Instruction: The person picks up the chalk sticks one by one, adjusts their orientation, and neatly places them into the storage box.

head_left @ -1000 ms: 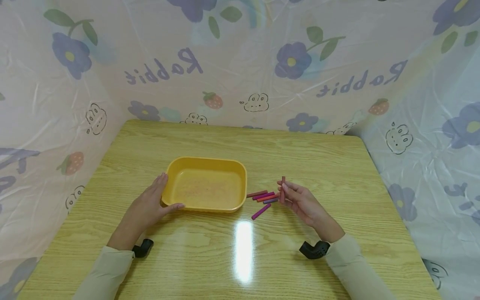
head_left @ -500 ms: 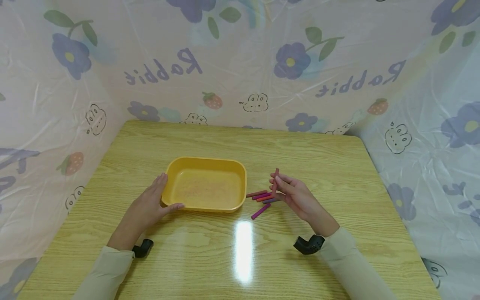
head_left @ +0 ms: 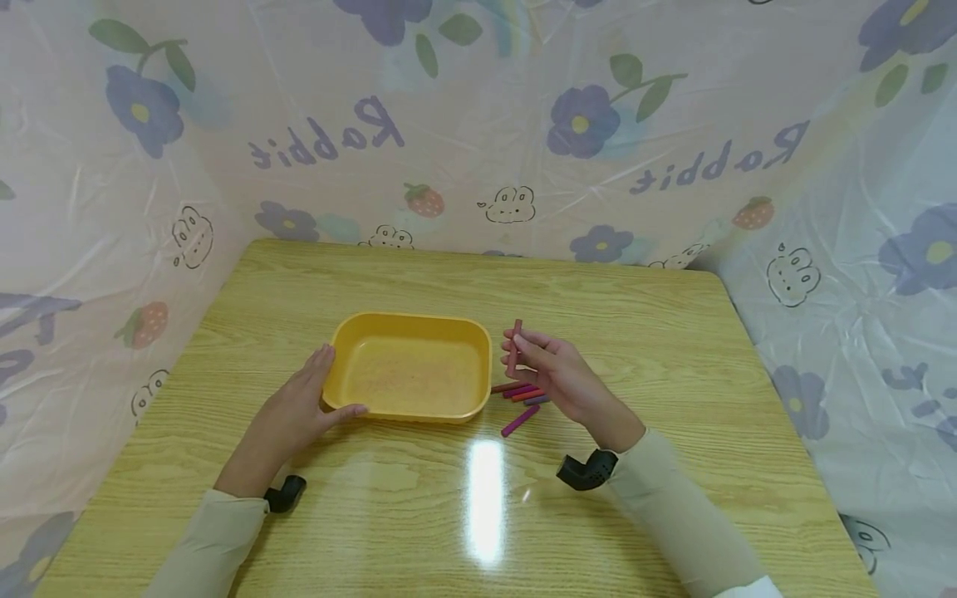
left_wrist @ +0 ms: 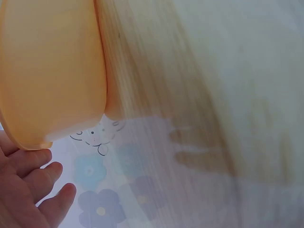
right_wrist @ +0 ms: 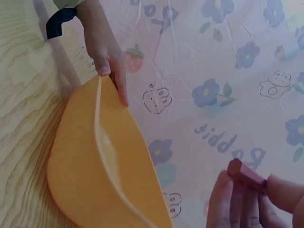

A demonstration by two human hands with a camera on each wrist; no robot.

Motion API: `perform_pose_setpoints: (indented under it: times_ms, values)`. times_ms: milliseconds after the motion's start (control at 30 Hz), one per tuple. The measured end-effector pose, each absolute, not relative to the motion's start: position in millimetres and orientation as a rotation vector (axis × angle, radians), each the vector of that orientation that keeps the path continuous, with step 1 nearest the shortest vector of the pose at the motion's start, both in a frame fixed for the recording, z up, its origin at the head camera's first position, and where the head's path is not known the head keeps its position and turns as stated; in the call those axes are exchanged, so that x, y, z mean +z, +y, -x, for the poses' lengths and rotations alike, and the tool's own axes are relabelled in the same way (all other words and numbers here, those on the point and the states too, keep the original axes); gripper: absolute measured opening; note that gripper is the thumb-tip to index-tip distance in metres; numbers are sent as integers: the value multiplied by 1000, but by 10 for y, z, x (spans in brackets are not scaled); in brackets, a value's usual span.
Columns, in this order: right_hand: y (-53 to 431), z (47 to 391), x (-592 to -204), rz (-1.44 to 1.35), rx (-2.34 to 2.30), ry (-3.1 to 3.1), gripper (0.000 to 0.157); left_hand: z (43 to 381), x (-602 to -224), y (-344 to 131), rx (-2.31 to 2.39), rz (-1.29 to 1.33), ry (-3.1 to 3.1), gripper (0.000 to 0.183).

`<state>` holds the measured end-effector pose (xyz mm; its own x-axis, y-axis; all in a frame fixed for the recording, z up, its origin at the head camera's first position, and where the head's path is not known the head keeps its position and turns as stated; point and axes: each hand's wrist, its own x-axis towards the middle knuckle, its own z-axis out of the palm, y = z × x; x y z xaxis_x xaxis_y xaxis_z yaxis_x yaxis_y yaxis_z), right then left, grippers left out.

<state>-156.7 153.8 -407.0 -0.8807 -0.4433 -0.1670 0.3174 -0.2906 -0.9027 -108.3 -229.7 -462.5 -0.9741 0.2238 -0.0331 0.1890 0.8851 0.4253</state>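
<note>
My right hand pinches a reddish-brown six-sided crayon between thumb and fingers, just off the right rim of a yellow plastic basin. In the right wrist view the crayon tilts, its flat end showing. My left hand rests against the basin's left end, its fingers fairly straight along the side and its thumb over the front rim. The left wrist view shows those fingertips touching the basin wall. Beneath my right hand lie several loose crayons; a magenta crayon lies apart, nearer the front.
A wood-grain table carries everything. Patterned plastic sheeting surrounds its back and sides. Black wrist devices sit at both cuffs. A bright light reflection shows on the tabletop in front of the basin.
My right hand has moved left and away from me with the reddish-brown crayon, from above the pile's right end to beside the basin's right rim. The left hand and basin stay put.
</note>
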Motion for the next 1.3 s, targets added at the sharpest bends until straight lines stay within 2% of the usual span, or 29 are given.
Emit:
perform_pose_setpoints:
  times_ms: [167, 333, 567, 1100, 1300]
  values:
    - [1363, 1596, -4012, 183, -2191, 1467, 35, 1090, -4623, -2288, 643, -321, 2980, 112]
    - [1198, 1618, -3999, 194, -2180, 1451, 30, 1103, -4624, -2277, 644, -334, 2966, 112]
    - [968, 1633, -4023, 182, -2160, 1409, 34, 1107, -4602, -2270, 639, -343, 2963, 112]
    - [465, 1725, -4071, 186, -2129, 1309, 34, 1104, -4609, -2260, 669, -290, 2925, 113]
    - [300, 1828, -4077, 133, -2098, 1295, 43, 1105, -4609, -2266, 665, -297, 2927, 113]
